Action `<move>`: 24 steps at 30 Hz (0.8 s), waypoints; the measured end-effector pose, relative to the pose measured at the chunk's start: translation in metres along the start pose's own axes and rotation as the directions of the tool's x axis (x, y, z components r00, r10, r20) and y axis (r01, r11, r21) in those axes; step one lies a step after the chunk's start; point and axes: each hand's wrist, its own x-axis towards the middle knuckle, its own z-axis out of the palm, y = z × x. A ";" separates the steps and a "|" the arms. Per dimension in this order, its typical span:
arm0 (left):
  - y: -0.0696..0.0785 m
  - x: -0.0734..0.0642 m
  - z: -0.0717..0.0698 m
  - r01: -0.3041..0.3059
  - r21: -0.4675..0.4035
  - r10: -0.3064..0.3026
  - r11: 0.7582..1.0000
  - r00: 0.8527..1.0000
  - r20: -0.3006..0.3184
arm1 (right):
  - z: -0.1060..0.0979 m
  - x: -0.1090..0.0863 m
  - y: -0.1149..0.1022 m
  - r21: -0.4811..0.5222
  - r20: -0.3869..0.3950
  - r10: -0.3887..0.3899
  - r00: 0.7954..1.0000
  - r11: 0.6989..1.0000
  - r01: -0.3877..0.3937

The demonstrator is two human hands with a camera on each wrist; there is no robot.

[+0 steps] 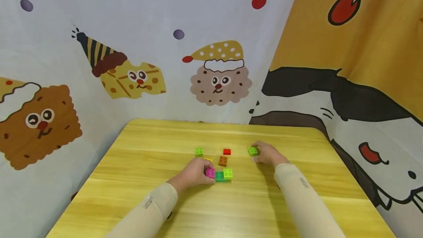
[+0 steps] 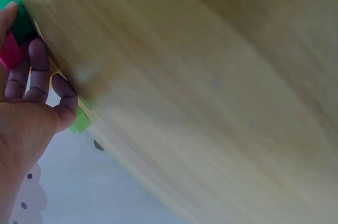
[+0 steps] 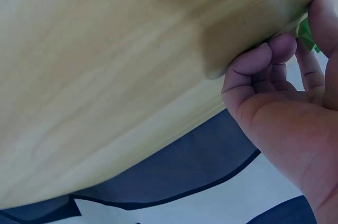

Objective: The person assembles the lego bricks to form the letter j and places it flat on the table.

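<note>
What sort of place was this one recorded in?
Probably a play corner or makeshift recording space, likely indoors; the wider room is out of view. Cloth printed with cartoon characters hangs behind a wood-grain table, and colorful toy bricks are on the tabletop.

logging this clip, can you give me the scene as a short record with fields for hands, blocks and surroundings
left hand: grips the pink block, at the left end of the dark green block
right hand: pinches the right lime block
stacked: yellow-green block on the dark green block
other blocks: left lime block, red block, brown block
partly hidden: yellow block, by the left hand
surface: wood-grain table
backdrop: cartoon-print cloth
</note>
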 end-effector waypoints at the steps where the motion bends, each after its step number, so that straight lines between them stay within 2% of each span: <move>1: 0.000 0.000 0.000 0.002 -0.001 -0.002 1.000 1.000 -0.003 | 0.000 0.000 0.001 0.011 -0.002 -0.002 1.000 1.000 0.002; 15: -0.001 0.001 -0.002 0.005 0.008 -0.005 1.000 1.000 -0.010 | 0.001 0.001 0.013 0.179 0.021 -0.012 1.000 0.984 0.008; 19: -0.001 0.001 -0.001 0.001 0.025 -0.001 1.000 1.000 -0.004 | 0.000 -0.001 0.010 0.196 0.027 -0.033 0.999 0.980 0.027; 24: -0.003 0.002 -0.002 0.006 0.033 -0.006 0.999 1.000 -0.003 | 0.005 0.006 0.006 0.200 0.019 -0.032 0.999 0.979 0.028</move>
